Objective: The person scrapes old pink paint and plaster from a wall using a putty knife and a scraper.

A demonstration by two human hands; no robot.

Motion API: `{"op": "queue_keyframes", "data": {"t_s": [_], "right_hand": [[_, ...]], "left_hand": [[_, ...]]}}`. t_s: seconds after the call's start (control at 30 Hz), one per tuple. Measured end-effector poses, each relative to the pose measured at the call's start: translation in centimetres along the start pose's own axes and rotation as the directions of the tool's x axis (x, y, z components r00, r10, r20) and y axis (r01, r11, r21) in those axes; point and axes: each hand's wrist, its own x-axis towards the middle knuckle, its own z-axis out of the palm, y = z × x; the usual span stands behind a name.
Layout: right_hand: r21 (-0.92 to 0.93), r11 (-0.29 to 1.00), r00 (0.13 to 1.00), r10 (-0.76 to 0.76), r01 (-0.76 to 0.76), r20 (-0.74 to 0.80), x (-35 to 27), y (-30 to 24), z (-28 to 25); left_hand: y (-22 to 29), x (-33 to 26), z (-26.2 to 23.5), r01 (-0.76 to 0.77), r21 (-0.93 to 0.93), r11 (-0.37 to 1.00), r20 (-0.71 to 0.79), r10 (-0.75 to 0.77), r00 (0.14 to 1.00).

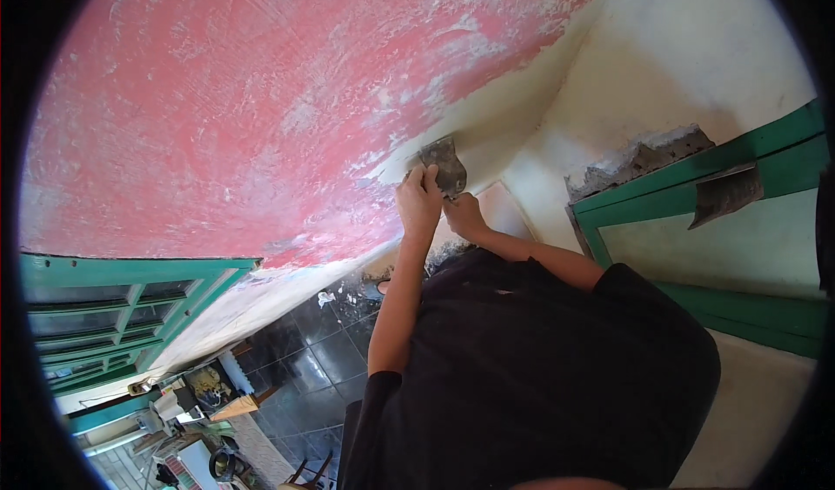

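A wide metal scraper [444, 164] with a grey, plaster-caked blade is pressed flat against the wall. It sits where the worn pink paint [261, 99] meets the cream plaster [513, 116]. My left hand [419, 201] grips the scraper from the left, just below the blade. My right hand [465, 218] holds it from underneath on the right, close against my left hand. The handle is hidden by both hands. Both bare forearms rise from my black shirt [539, 368].
A green window frame [130, 274] stands at the left and a green door frame [696, 173] at the right, with broken grey plaster [644, 155] above it. Dark floor tiles [313, 360] carry white debris. Cluttered items [191, 403] lie at the lower left.
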Motion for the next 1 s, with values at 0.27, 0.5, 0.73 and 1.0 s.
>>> {"op": "queue_keyframes", "data": {"t_s": [0.27, 0.5, 0.73, 1.0], "right_hand": [[0.065, 0.995, 0.997, 0.07, -0.069, -0.026, -0.1, -0.3, 0.5], [0.164, 0.985, 0.998, -0.055, 0.06, -0.036, 1.7, -2.1, 0.3], [0.082, 0.996, 0.995, -0.037, 0.045, -0.091, 0.1, 0.2, 0.8], [0.112, 0.991, 0.997, 0.072, -0.068, -0.025, -0.2, 0.7, 0.5]], "left_hand": [[-0.3, 0.1, 0.1, 0.013, 0.003, 1.0, -0.011, -0.013, 1.0], [2.6, 1.1, -0.4, -0.12, -0.023, 0.992, -0.153, 0.115, 0.981], [-0.2, -0.1, 0.0, -0.029, 0.014, 0.999, -0.01, 0.029, 1.0], [-0.2, -0.3, 0.4, -0.043, -0.024, 0.999, -0.032, 0.043, 0.999]]}}
